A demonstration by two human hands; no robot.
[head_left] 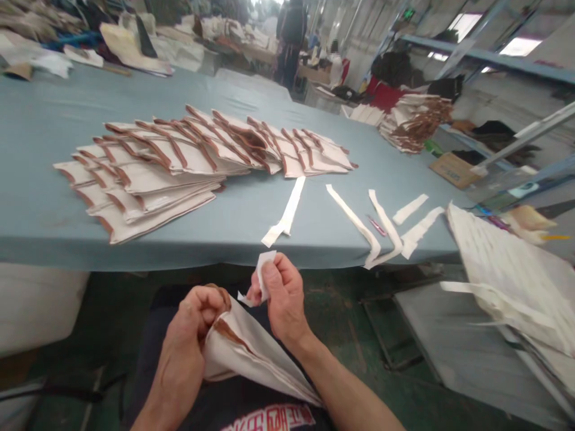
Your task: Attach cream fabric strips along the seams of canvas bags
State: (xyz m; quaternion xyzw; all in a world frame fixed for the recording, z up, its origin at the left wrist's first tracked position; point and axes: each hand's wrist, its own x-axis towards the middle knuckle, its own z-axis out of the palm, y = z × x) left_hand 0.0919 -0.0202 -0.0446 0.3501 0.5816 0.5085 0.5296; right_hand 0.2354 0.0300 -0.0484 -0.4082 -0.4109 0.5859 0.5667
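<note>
My left hand [191,329] clamps the cloth [256,353] by one end, its length slanting rightward toward me; my right hand [285,293], just beside, pinches a white strip [265,268]

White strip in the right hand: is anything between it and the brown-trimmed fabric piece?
Nothing visible blocks it: the right hand pinches the white strip, whose loose end shows near the brown-trimmed fabric piece in the left hand.

Cream fabric [224,359], brown trim [232,335], white strip [261,276], blue-grey tablecloth [245,218]
</note>
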